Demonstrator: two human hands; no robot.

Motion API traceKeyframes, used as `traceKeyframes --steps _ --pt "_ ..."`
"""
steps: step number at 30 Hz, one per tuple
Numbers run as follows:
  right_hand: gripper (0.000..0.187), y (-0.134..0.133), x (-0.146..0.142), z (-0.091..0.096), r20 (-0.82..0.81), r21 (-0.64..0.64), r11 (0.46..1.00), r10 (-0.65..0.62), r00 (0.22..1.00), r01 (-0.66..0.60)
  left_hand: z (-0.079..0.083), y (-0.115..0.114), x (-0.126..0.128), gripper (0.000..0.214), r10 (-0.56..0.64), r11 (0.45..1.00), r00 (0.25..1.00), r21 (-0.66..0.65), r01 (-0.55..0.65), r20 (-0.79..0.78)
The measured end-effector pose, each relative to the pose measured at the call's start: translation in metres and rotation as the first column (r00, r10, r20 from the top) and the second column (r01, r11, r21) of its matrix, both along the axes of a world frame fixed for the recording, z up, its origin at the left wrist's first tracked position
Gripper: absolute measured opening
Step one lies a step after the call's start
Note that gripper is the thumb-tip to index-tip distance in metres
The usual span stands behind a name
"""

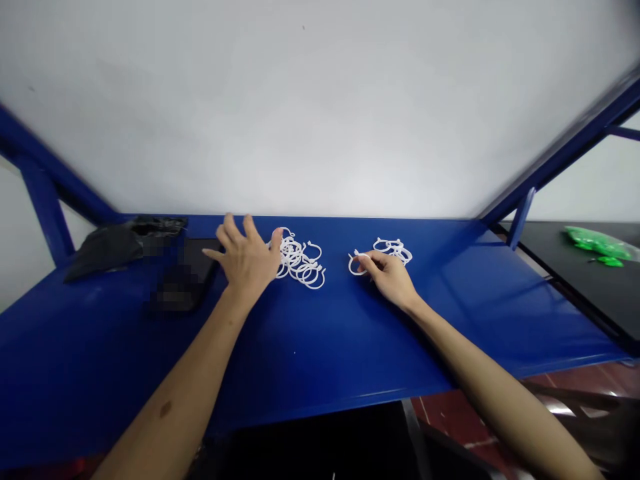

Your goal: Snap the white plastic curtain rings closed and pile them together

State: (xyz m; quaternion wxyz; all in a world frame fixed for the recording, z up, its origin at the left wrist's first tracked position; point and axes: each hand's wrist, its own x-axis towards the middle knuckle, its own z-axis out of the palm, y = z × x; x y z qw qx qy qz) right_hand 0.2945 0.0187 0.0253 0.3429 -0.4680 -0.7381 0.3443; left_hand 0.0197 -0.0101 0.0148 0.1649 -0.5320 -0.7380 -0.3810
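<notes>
A tangled pile of white plastic rings (299,261), which look like curtain rings, lies on the blue table (320,340). My left hand (249,260) is spread just left of this pile, its thumb against or over the pile's left edge. Nothing shows between its fingers. Between the thumb and fingers of my right hand (391,277) is one white curtain ring (351,265), pinched at its upper right side. Behind that hand sits a smaller group of white rings (395,248), partly hidden by the fingers.
A black plastic bag (113,247) and a dark, flat object (193,267), partly blurred, lie at the left. The white wall (320,120) closes off the back, with blue frame bars at both sides. On a black surface at the right is a bright green package (600,243).
</notes>
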Motion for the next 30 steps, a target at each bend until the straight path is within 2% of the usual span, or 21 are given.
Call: traceKeyframes --steps 2,4,7,10,14,19,21,24,27,30 --pt "0.037 0.000 0.000 0.001 0.045 0.035 0.999 -0.008 0.999 0.006 -0.003 0.002 -0.015 0.062 0.072 0.994 0.996 -0.088 -0.067 0.050" --pt "0.034 0.000 0.001 0.000 0.067 0.058 0.998 -0.005 0.998 0.001 -0.003 0.003 -0.021 0.061 0.094 0.989 0.992 -0.121 -0.084 0.078" --pt "0.031 0.001 0.002 -0.005 0.048 0.059 0.998 -0.002 0.999 -0.001 0.004 0.001 -0.014 0.053 0.059 0.998 0.997 -0.034 -0.057 0.055" --pt "0.032 0.002 0.003 -0.010 -0.044 0.019 1.000 0.017 0.999 -0.016 0.015 -0.003 0.008 0.037 -0.115 0.991 0.993 0.074 0.114 0.002" --pt "0.030 -0.003 -0.001 -0.013 -0.240 -0.030 0.997 0.061 0.969 -0.071 0.022 -0.015 0.047 0.017 -0.462 0.885 0.887 0.050 0.462 -0.018" --pt "0.028 -0.016 -0.012 -0.012 -0.365 -0.071 0.990 0.087 0.927 -0.121 0.013 -0.030 0.075 0.008 -0.609 0.784 0.765 0.016 0.620 0.210" --pt "0.027 -0.020 -0.015 -0.012 -0.385 -0.091 0.984 0.105 0.917 -0.151 0.010 -0.032 0.078 0.007 -0.621 0.762 0.710 0.045 0.645 0.333" --pt "0.025 -0.024 -0.017 -0.011 -0.400 -0.094 0.975 0.149 0.905 -0.202 0.008 -0.034 0.079 0.006 -0.594 0.766 0.662 0.070 0.639 0.457" --pt "0.026 -0.028 -0.018 -0.007 -0.372 -0.052 0.976 0.178 0.911 -0.211 0.005 -0.036 0.082 0.007 -0.576 0.783 0.651 0.105 0.613 0.495" --pt "0.024 -0.033 -0.017 -0.003 -0.321 0.009 0.975 0.213 0.923 -0.222 0.001 -0.039 0.084 0.010 -0.593 0.786 0.657 0.156 0.599 0.464"
